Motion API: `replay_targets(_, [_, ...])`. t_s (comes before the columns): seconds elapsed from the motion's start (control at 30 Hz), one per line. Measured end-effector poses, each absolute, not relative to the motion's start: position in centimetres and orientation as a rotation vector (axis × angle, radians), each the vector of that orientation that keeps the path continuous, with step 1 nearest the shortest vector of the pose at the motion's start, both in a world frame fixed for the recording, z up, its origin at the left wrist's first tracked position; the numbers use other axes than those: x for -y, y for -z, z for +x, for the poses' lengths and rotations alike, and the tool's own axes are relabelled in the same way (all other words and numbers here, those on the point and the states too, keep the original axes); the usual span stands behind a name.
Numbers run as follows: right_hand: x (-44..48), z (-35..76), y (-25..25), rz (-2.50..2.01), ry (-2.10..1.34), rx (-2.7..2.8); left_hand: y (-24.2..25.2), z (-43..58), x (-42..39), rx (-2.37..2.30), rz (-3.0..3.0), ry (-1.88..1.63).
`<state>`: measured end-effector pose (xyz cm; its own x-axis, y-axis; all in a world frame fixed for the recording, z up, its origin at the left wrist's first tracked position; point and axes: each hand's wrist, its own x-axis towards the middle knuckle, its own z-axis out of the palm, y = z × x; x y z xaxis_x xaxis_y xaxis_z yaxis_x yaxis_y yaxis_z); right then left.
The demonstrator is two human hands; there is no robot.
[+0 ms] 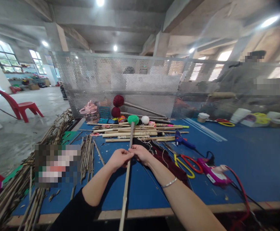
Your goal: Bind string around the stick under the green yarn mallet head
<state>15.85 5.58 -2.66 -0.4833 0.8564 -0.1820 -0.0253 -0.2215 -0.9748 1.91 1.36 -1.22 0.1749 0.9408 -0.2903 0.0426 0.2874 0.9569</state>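
Note:
A long mallet [125,195] with a green ball head runs away from me over the middle of the table, its bare bamboo handle toward me. Just below the head, the stick looks grey, as if wrapped. My left hand [119,159] pinches the stick where the grey part meets the bare bamboo. Close beside it, my right hand [141,154] has its fingers closed on the same spot. Dark red cloth [170,163] lies under my right forearm. Beyond the hands are several bamboo sticks [130,134] and a white ball [145,120].
Thin twigs [87,157] are bundled on the left. Yellow-handled and red-handled scissors [188,165], a blue glue gun [184,140] and a purple power strip [213,173] with cables lie on the right. A perforated metal screen [120,83] stands behind two dark red-headed mallets [144,109]; a person is beyond it.

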Motion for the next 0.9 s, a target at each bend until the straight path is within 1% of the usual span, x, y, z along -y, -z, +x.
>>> replay_targets(0.1, [-5.6,15.7,2.7,-1.022,-1.786,1.377,1.7,1.8,-1.5,-1.243,1.188,-0.916])
replay_targets(0.3, [-5.5,16.4,1.7,-0.858,-2.013,1.334,0.8,1.6,-1.6,-1.005,0.923,-0.838])
replay_targets(0.37, [-5.5,16.4,1.8,-0.855,-1.987,1.35,0.6,1.5,-1.5,-0.98,0.904,-0.791])
replay_targets(0.43, [-5.5,16.2,2.1,-0.909,-1.903,1.365,0.6,1.6,-1.4,-1.05,0.962,-0.774])
replay_targets(0.57, [-5.6,15.7,2.7,-1.005,-1.786,1.379,1.0,1.8,-1.3,-1.206,1.142,-0.868])
replay_targets(0.77, [-5.6,16.3,2.1,-0.849,-2.0,1.346,0.7,1.8,-1.4,-1.015,0.916,-0.825])
replay_targets(0.83, [-5.6,16.4,2.0,-0.819,-1.989,1.344,0.6,1.8,-1.4,-0.956,0.881,-0.806])
replay_targets(0.9, [-5.6,16.3,2.1,-0.857,-1.901,1.365,0.7,1.9,-1.3,-0.998,0.912,-0.795])
